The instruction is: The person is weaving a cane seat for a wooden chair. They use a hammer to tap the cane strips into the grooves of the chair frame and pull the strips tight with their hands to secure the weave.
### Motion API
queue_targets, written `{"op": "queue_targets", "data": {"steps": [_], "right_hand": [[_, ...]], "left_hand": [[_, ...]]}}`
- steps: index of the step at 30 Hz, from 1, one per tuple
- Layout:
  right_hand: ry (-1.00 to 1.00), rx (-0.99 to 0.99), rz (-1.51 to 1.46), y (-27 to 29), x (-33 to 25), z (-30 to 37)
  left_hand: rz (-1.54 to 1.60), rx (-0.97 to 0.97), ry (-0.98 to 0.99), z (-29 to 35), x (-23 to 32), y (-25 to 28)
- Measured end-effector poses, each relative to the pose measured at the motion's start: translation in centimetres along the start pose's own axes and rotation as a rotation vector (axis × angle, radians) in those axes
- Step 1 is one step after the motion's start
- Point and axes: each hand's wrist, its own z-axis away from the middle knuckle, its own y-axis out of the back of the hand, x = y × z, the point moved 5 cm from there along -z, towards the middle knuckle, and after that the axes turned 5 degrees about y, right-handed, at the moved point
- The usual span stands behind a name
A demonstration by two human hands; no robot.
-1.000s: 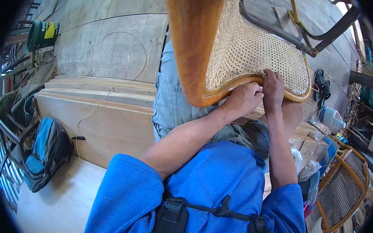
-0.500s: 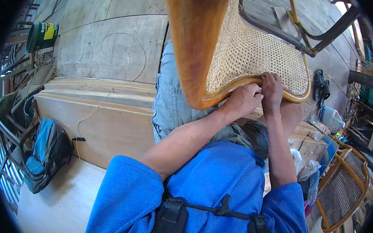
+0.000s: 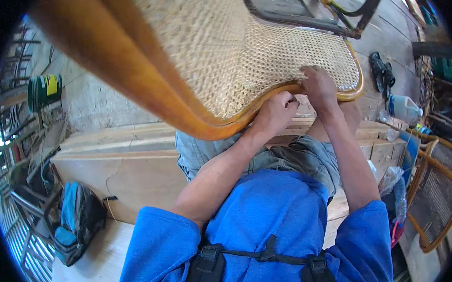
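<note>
A rattan chair [image 3: 201,120] with a glossy orange-brown frame and pale woven cane panels [image 3: 304,52] lies tilted across my lap. My left hand [image 3: 275,112] is at the near edge of the frame, its fingers curled into a pinch; whatever is between them is too small to tell. Just to the right, my right hand [image 3: 320,89] reaches over the same rim, with bent fingers on the cane side and the thumb on the near side. The hands are close together but apart. Dark bent chair legs [image 3: 305,22] rise beyond the weave.
Stacked wooden boards [image 3: 117,150] lie under my legs. A blue and grey backpack [image 3: 76,220] stands at the left, with a green bucket [image 3: 45,94] farther back. On the right are dark sandals [image 3: 381,72], a translucent jug [image 3: 405,109] and another cane-panelled frame [image 3: 438,185].
The chair's near frame has swung left and lower, showing more of the cane panel. My hands have drawn slightly apart, and the view has shifted.
</note>
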Motion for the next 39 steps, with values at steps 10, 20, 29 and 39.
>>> {"op": "queue_targets", "data": {"steps": [10, 20, 29, 39], "right_hand": [[-0.714, 0.169, -0.151, 6.1, 9.1, 27.3], [-1.125, 0.119, -0.282, 0.4, 4.6, 36.8], [-1.0, 0.243, -0.658, 5.8, 3.9, 32.6], [-0.568, -0.246, -0.616, 4.7, -1.3, 13.9]], "left_hand": [[-0.084, -0.115, 0.157, 0.1, 1.7, 0.1], [0.034, -0.13, 0.192, -0.4, -0.1, -1.5], [-0.235, -0.181, 0.057, -0.1, 0.1, -0.9], [-0.138, -0.182, 0.05, -0.1, -0.2, -0.5]]}}
